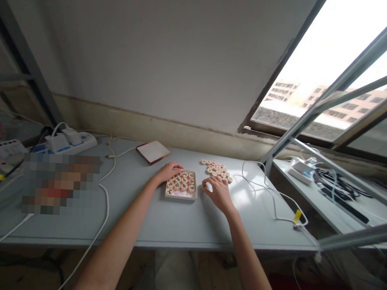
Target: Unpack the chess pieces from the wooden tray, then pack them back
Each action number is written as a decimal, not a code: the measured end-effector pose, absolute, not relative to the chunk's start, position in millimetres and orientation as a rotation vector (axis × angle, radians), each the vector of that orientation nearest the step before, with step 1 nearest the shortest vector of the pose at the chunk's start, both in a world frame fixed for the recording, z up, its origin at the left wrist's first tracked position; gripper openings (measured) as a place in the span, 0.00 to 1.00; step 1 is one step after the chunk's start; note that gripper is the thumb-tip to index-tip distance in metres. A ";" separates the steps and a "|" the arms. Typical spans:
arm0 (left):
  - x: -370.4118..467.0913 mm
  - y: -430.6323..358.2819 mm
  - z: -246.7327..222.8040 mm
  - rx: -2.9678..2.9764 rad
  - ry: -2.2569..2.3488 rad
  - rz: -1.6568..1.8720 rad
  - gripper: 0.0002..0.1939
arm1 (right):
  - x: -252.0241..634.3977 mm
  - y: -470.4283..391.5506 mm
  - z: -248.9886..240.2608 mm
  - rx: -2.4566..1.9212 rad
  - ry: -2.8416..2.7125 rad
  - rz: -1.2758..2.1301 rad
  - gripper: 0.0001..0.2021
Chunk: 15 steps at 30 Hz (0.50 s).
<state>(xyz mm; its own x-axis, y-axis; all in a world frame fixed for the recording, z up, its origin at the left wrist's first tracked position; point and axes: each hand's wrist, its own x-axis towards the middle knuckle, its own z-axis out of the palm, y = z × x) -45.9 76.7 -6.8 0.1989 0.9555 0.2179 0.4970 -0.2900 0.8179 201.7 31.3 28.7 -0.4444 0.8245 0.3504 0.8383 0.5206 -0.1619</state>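
One round piece [204, 186] is pinched by the right hand [219, 192] in the lower middle of the frame, just beside the pale box [181, 196], where more round pieces [177, 186] are held. The box's left side is touched by the left hand [170, 172], but whether it is gripped cannot be told; past the right hand, loose pieces [218, 168] are spread on the bench [163, 225]. One piece seems to be being handled, and for any move a snug pinch seems needed.
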 end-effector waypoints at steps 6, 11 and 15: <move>-46.6 77.6 -7.1 1.932 1.321 0.982 0.16 | 172.5 30.4 46.5 -1.039 -2.345 0.464 0.11; -47.5 77.9 -8.6 1.934 1.318 1.011 0.15 | 136.6 7.4 45.7 -0.953 -2.553 0.374 0.12; -46.9 75.9 -5.4 1.945 1.327 1.006 0.15 | 135.3 -0.9 40.5 -1.064 -2.592 0.191 0.11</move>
<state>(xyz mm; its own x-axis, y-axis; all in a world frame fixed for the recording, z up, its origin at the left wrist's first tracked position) -46.9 75.9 -5.4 0.2237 0.9384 0.2633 0.5074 -0.3428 0.7906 135.3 -0.9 40.5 -0.6660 0.7022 0.2517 0.6576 0.7119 -0.2463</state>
